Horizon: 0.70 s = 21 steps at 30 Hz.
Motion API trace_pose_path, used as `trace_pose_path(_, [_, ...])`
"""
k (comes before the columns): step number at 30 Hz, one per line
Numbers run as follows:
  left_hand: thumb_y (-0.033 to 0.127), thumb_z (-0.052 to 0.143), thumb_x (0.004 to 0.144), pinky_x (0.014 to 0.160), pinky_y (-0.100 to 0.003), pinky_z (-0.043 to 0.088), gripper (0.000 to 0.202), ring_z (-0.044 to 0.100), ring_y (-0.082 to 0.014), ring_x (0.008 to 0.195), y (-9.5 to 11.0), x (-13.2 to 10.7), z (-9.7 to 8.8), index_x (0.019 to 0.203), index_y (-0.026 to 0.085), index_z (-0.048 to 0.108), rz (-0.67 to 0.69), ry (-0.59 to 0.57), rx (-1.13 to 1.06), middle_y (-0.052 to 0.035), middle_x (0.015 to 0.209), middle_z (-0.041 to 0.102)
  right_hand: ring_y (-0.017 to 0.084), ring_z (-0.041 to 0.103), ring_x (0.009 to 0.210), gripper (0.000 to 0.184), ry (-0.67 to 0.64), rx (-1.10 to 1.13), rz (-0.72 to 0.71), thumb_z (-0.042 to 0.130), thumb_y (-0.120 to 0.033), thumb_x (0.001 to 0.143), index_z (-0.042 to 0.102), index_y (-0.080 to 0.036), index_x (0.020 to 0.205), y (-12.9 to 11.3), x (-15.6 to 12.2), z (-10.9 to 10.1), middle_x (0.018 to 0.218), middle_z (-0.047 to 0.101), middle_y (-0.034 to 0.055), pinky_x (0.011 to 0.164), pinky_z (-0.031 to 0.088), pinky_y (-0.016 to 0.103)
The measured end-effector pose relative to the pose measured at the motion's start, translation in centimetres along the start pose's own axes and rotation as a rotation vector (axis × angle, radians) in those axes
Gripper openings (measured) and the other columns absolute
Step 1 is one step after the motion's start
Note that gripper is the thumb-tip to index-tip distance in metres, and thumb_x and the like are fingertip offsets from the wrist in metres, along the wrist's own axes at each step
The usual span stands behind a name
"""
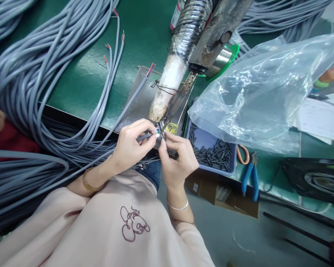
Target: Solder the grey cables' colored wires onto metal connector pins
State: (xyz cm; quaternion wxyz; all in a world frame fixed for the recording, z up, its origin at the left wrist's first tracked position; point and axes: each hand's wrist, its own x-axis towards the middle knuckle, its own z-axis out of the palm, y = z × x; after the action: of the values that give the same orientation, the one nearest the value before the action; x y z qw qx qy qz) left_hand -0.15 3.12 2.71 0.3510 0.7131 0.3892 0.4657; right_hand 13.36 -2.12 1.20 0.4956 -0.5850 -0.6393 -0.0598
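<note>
Pinching the grey cable [144,137] between thumb and forefinger, your left hand [136,142] was closed on it just behind its coloured wires. Your right hand [179,155] gripped the small connector [161,128] in its fingertips, right by those wires; its exact hold was partly hidden. Both parts met near the edge of the green surface [144,29], just below the wrapped duct [169,72] and beside the lower end of the metal bracket [183,92]. A yellow pad [172,128] lay just beyond your right fingers. To your right stood a blue tray [231,171] of black pieces [218,154], partly covered by a clear bag [256,92], with blue-handled pliers [250,176] near it. On your left, a large coil [44,55] of grey cables spread over the surface, and another stripped end [149,70] rested on the metal plate [132,98].
</note>
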Motion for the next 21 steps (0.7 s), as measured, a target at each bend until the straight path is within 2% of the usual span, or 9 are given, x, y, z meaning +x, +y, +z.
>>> trace_pose_path(14, [0.005, 0.063, 0.083, 0.052, -0.015, 0.038, 0.011, 0.047, -0.0036, 0.057, -0.01, -0.16, 0.18, 0.077, 0.014, 0.061, -0.002, 0.02, -0.001, 0.0017, 0.077, 0.063, 0.013, 0.077, 0.083, 0.017, 0.008, -0.066, -0.05, 0.072, -0.011, 0.087, 0.06, -0.021, 0.083, -0.18, 0.12, 0.02, 0.094, 0.08, 0.0037, 0.074, 0.061, 0.021])
trace_pose_path(21, [0.007, 0.061, 0.082, 0.05, -0.015, 0.037, 0.009, 0.047, -0.0034, 0.055, 0.11, -0.08, 0.33, 0.078, 0.014, 0.061, -0.079, 0.024, -0.051, 0.0013, 0.077, 0.063, 0.012, 0.078, 0.084, 0.018, 0.007, -0.051, -0.039, 0.071, -0.01, 0.087, 0.058, -0.021, 0.081, -0.14, -0.01, -0.14, 0.094, 0.081, 0.0036, 0.076, 0.061, 0.02])
